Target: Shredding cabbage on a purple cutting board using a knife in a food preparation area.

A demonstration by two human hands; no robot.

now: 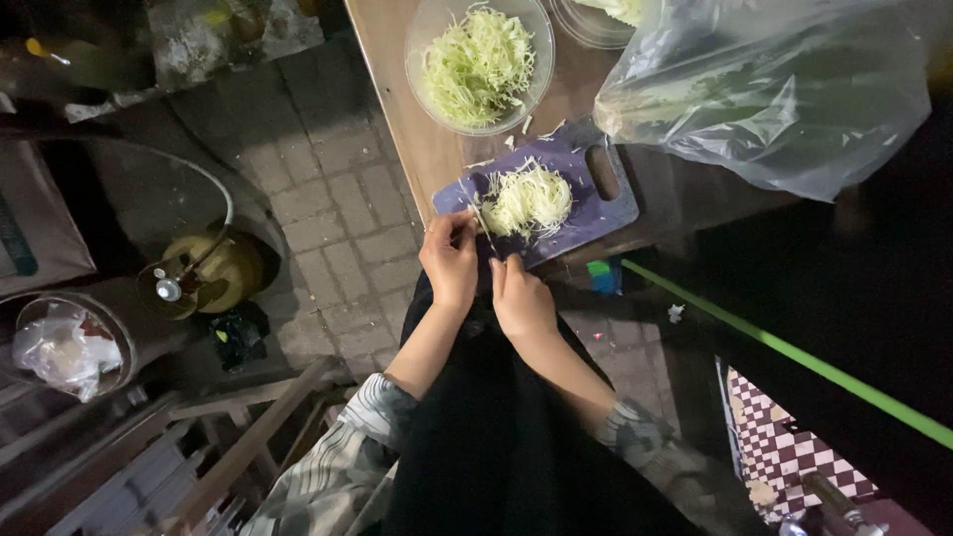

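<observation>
Scene: a person shreds cabbage at night on a purple cutting board (586, 203), centre frame.
Left hand (452, 260): fingers curled, pinching at the near edge of the shredded cabbage pile (526, 199).
Right hand (521, 298): closed loosely; whether it holds a knife cannot be told.
Upper centre: glass bowl (479, 65) already full of shreds.
Risk: the board overhangs the wooden table (417, 129); downward pressure could tip it, spilling shreds onto the paving.

Shredded cabbage (526, 201) on board (606, 213), perhaps
</observation>
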